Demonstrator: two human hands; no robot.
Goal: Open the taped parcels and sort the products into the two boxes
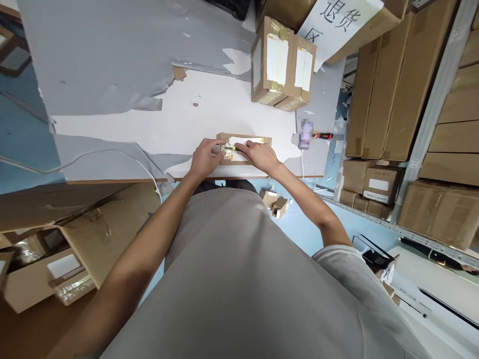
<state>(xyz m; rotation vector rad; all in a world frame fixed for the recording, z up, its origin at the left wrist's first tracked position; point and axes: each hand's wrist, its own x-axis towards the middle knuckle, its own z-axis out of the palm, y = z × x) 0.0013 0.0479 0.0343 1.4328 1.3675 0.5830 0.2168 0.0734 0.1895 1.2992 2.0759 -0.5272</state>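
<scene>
A small cardboard box [245, 135] with a white label and clear tape lies flat near the table's front edge. My left hand [205, 158] is at its left end, thumb and fingers bent around that end and steadying it. Over the label, my right hand [259, 153] is closed on a utility knife [235, 148] with a yellow-green and black handle. The blade end points left at the shiny taped end, between both hands; its very tip is too small to make out.
Two taped cardboard boxes [279, 70] stand at the back right of the table [123, 124]. A phone [306, 133] on a cable and a red-black handled tool [325, 135] lie right. A large open carton [108, 219] with boxes is lower left; shelves of cartons [385, 89] stand right.
</scene>
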